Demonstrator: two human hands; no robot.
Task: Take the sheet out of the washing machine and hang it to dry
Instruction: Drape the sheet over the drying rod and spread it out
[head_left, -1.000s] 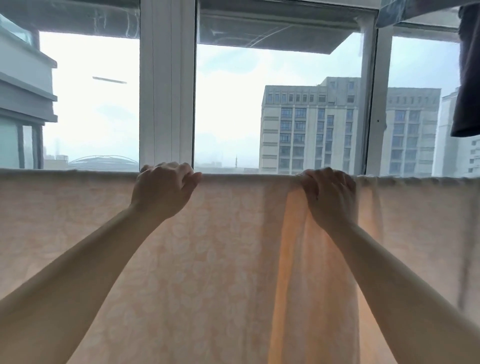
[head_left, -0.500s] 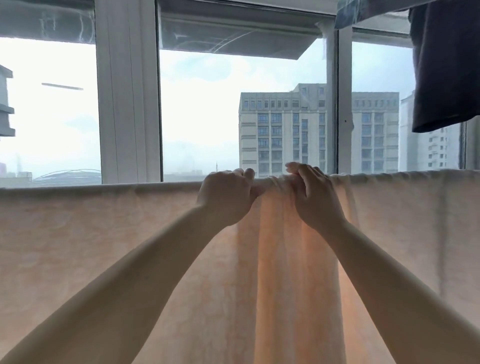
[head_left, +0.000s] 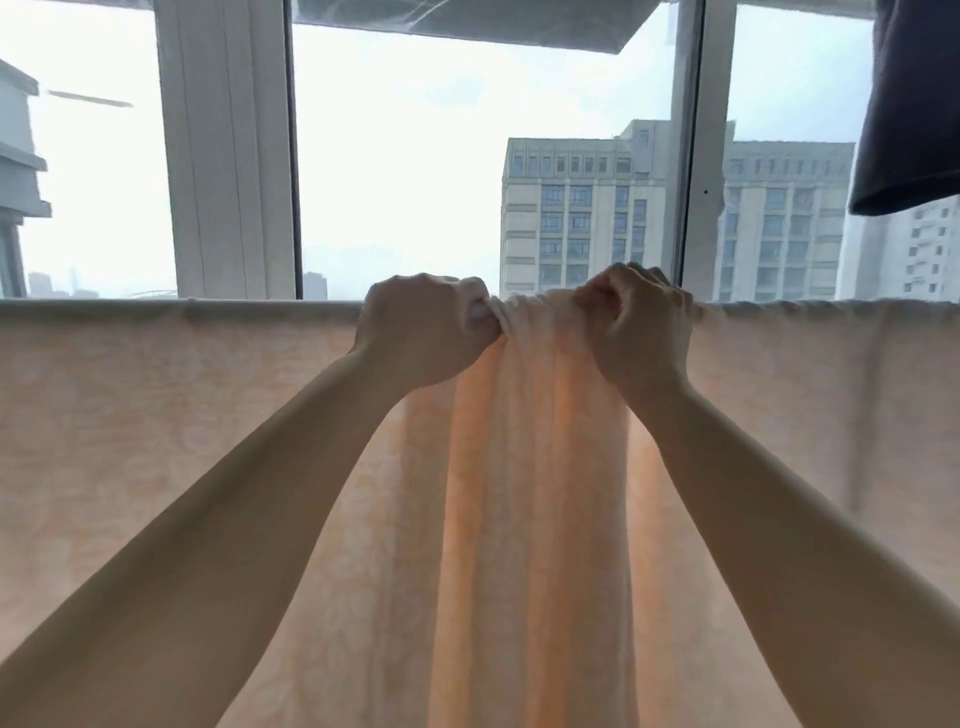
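Observation:
A pale peach sheet with a faint leaf pattern hangs over a horizontal line in front of the window, spread across the whole width of the view. At the middle of its top edge the cloth is bunched into thick folds that fall straight down. My left hand grips the top edge just left of that bunch. My right hand grips the top edge just right of it, fingers curled over the line. The line itself is hidden under the cloth.
Behind the sheet stand white window frames and glass, with tall buildings outside. A dark garment hangs at the upper right, above the sheet's top edge.
My left hand slid right along the top edge until it was close to my right hand. The cloth between them has gathered into a thicker bunch. The view has shifted right.

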